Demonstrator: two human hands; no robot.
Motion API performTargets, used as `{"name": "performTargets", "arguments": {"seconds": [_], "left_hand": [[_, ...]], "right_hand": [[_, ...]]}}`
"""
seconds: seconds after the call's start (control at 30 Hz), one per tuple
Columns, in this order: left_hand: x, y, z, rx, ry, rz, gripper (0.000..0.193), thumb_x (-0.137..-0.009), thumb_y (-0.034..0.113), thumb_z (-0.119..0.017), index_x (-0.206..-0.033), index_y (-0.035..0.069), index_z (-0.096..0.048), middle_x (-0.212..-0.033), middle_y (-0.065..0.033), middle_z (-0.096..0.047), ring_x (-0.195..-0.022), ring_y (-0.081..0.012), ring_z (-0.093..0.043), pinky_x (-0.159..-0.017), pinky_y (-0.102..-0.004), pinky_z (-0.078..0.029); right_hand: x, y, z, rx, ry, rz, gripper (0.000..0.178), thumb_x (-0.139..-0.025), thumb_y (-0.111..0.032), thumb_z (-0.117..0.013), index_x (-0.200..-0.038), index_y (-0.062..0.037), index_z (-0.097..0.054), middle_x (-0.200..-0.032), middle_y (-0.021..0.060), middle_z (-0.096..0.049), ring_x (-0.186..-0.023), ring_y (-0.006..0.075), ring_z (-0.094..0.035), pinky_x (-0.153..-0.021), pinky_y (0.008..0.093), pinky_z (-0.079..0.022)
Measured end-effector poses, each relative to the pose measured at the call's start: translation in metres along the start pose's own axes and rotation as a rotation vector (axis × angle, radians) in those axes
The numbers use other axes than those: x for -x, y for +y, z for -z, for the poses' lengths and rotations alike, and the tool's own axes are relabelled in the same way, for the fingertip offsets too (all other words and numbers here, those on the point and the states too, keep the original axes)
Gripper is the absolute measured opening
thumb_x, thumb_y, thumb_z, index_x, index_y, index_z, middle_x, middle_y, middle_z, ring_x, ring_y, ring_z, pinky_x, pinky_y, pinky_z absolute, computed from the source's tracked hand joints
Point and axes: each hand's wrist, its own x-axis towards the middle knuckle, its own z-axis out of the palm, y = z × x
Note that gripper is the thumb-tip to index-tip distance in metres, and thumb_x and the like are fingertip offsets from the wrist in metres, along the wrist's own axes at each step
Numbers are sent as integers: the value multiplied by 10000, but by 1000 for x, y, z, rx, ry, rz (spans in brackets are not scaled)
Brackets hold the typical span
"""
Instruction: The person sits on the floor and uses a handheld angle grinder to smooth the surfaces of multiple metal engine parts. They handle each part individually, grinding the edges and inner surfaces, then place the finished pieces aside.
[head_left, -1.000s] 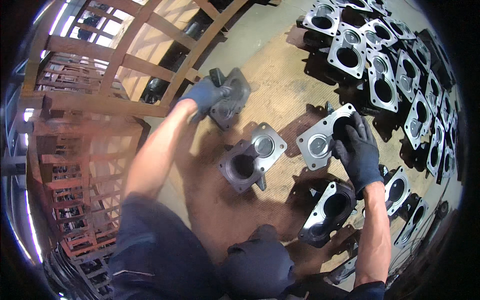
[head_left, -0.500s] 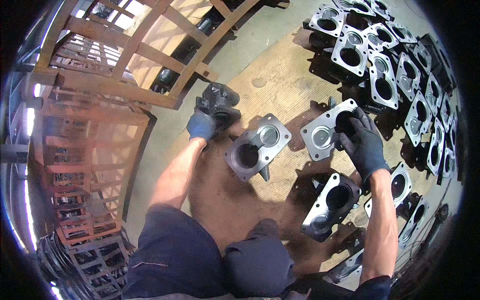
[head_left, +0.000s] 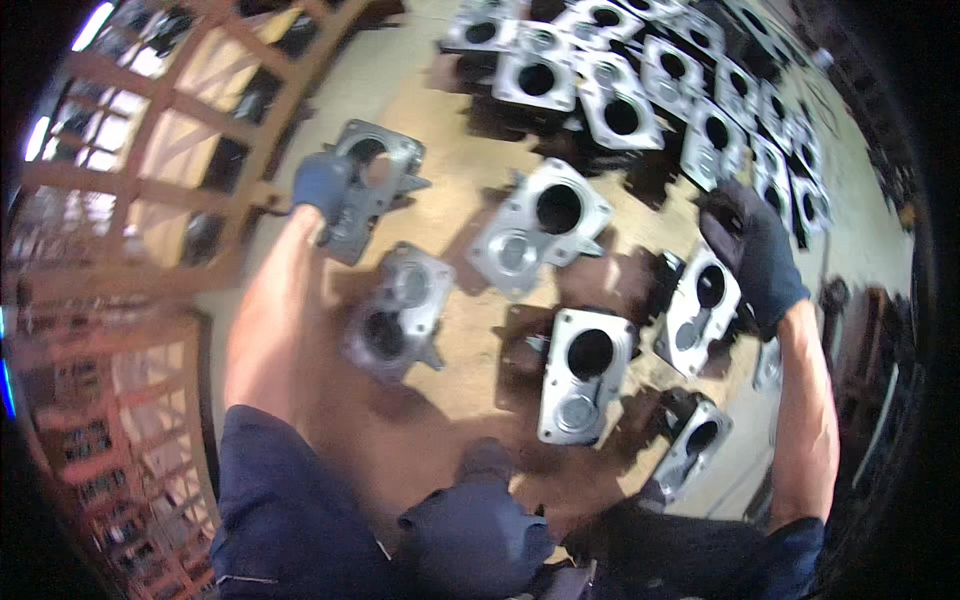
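My left hand (head_left: 325,187), in a blue glove, grips the edge of a grey metal casting (head_left: 386,147) at the left. Its flat, holed face is tilted upward. Below that stands another casting (head_left: 410,287) with a large bore and a smaller round recess. A third casting (head_left: 515,215) stands in the middle, apart from both hands. At the right, my dark-gloved right hand (head_left: 762,255) is over the parts beside a narrow-looking casting (head_left: 697,318). Its fingers are blurred and partly dark, so their grip is unclear. Another casting (head_left: 588,400) stands nearer to me.
Several similar castings (head_left: 535,85) stand close together at the far right. One more casting (head_left: 692,450) sits near my right forearm. A rust-brown slatted rack (head_left: 225,110) borders the left side. Ribbed tan sheeting (head_left: 420,100) lies under the parts.
The casting in my left hand has turned, showing its flat holed face. My right hand has left the middle casting and moved right. The whole view has swung right.
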Motion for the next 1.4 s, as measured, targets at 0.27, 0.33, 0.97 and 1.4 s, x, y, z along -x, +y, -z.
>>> {"name": "performTargets", "arguments": {"seconds": [0.27,0.33,0.97,1.4], "left_hand": [[-72,-55,-130,675,-118,248,702,-997,576,-511,-982,-106,-678,-820,-300,-668,-834,-371,-695,-749,-463,-498],[-90,-57,-145,550,-150,186,721,-976,598,-500,-1007,-105,-657,-878,-354,-627,-909,-473,-673,-765,-515,-477],[33,502,293,257,621,-963,220,-781,120,-641,-982,52,-699,-963,-164,-683,-906,-358,-652,-791,-449,-523],[163,688,149,424,114,-988,671,-918,450,-626,-1440,46,-509,-1488,-244,-487,-1439,-413,-408,-1200,-530,-298]], "right_hand": [[127,108,142,284,341,-360,319,-955,-335,-694,-1041,-33,-751,-914,208,-733,-835,316,-736,-769,403,-559],[198,148,155,278,381,-617,370,-962,-399,-681,-1014,-43,-769,-834,201,-732,-768,308,-742,-728,395,-560],[380,408,125,269,366,-1117,395,-894,-341,-608,-1192,-108,-721,-1244,249,-659,-1162,408,-638,-1002,483,-501],[312,540,93,256,316,-1167,701,-783,-383,-742,-1376,-57,-559,-1388,232,-580,-1299,396,-550,-1097,471,-448]]}}
